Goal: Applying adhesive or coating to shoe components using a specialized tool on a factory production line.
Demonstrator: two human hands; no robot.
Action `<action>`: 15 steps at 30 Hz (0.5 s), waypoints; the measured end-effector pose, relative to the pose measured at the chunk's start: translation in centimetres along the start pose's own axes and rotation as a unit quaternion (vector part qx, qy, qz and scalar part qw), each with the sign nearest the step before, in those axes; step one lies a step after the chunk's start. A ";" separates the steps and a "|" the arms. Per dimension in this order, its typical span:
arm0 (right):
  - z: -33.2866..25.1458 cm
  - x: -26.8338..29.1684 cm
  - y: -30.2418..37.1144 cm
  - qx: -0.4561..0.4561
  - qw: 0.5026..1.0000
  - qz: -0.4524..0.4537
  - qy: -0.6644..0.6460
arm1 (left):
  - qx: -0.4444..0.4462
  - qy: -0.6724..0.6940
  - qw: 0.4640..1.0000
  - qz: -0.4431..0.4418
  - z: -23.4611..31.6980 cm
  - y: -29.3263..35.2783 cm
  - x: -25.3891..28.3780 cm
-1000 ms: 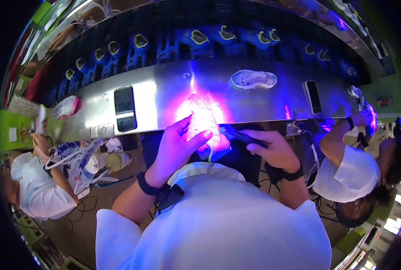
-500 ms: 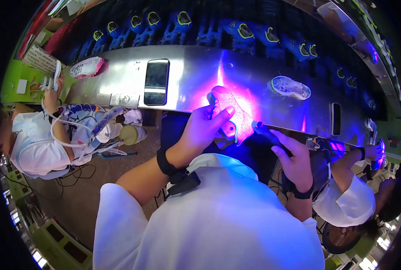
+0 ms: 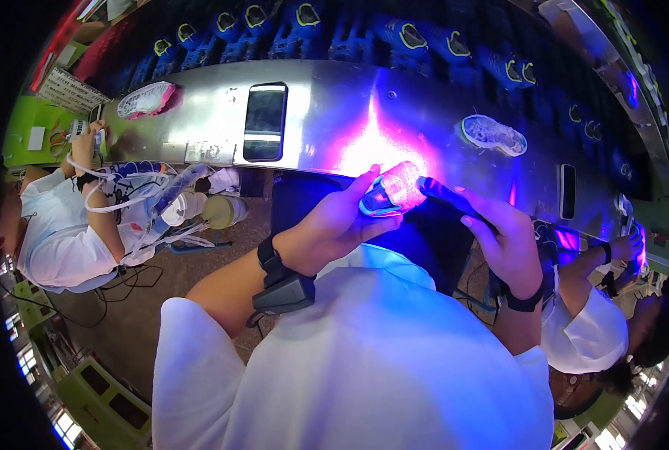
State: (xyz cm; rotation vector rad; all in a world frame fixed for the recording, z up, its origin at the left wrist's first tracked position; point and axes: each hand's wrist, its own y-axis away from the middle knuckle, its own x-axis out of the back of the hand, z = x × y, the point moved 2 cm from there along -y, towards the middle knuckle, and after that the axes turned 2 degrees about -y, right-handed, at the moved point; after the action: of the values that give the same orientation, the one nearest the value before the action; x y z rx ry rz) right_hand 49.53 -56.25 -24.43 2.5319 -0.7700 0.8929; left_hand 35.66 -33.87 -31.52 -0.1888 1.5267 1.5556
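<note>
My left hand is closed around a shoe upper, thumb on its far side and fingers beneath. The shoe's dark opening points toward me, and its outer side glows pink under the violet light. In my right hand is a dark-handled brush, gripped between thumb and fingers. The brush's tip touches or nearly touches the shoe's right side; the glare hides which. Both are held just in front of the steel bench's near edge.
A phone lies on the bench, with another phone farther right. Shoe soles rest at left and right. Behind the bench, several dark shoes stand in a row. Co-workers sit at left and right.
My left hand has turned the shoe so its opening faces me and its sole no longer shows. The brush has moved up to the shoe's right side.
</note>
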 end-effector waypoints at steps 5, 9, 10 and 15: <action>1.2 -0.4 0.5 0.037 0.998 0.036 -0.041 | 0.074 0.111 0.991 -0.016 -0.8 0.4 -0.8; 2.2 -0.6 1.3 0.035 0.996 0.043 -0.065 | 0.128 0.157 0.979 -0.008 -1.8 -0.2 0.2; 2.5 -0.8 1.4 0.026 0.996 0.037 -0.078 | 0.147 0.173 0.974 -0.001 -2.1 -0.2 0.1; 3.8 -2.1 2.2 0.038 0.995 0.067 -0.061 | 0.179 0.241 0.951 -0.080 -2.1 0.1 -1.9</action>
State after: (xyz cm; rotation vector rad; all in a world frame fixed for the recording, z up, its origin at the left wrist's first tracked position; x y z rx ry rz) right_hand 48.65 -59.02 -28.26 2.6482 -0.9700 0.8295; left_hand 35.73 -36.54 -30.66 -0.4975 2.0886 1.1243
